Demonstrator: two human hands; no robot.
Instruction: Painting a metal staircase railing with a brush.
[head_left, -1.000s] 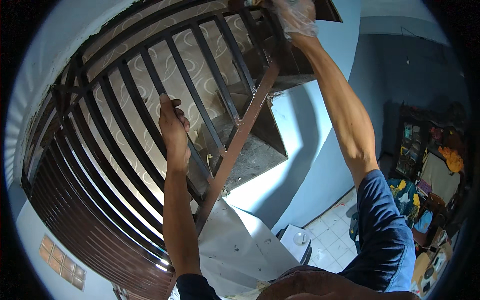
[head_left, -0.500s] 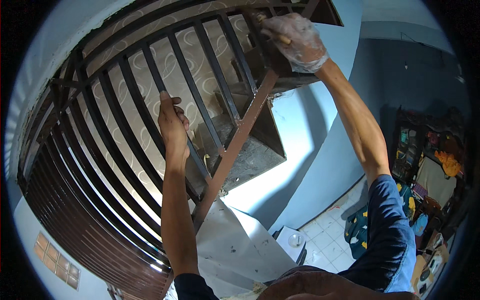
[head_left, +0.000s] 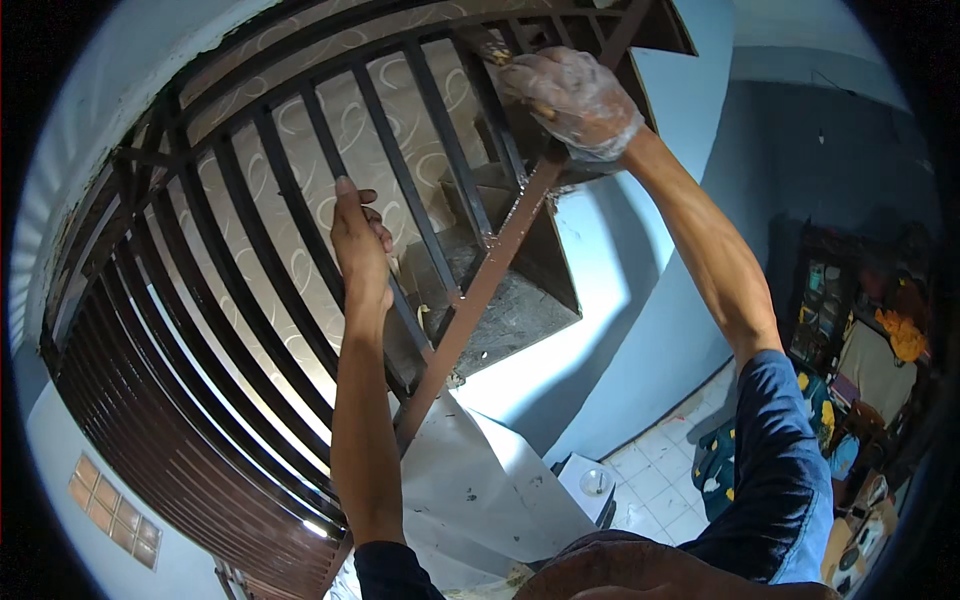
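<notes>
My left hand (head_left: 360,230) grips a dark vertical bar (head_left: 420,325) of the metal stair railing, fingers curled round it. My right hand (head_left: 570,100), in a clear plastic glove, holds a brush (head_left: 500,55) with a light wooden handle against the upper right bars, its bristles blurred and partly hidden. A sloping rail (head_left: 470,300) of reddish brown runs below both hands, with white specks at some joints. Dark stair steps (head_left: 510,310) show behind the bars.
Behind the railing is a patterned wall (head_left: 280,250). At right are a pale blue wall (head_left: 620,380), a tiled floor (head_left: 660,470) and a cluttered cabinet (head_left: 820,300). A grey sheet (head_left: 470,480) and a white box (head_left: 585,480) with a round dish lie below.
My gloved right hand has come down from the top edge with the brush and shifted slightly left over the last half second. My left hand still grips its bar.
</notes>
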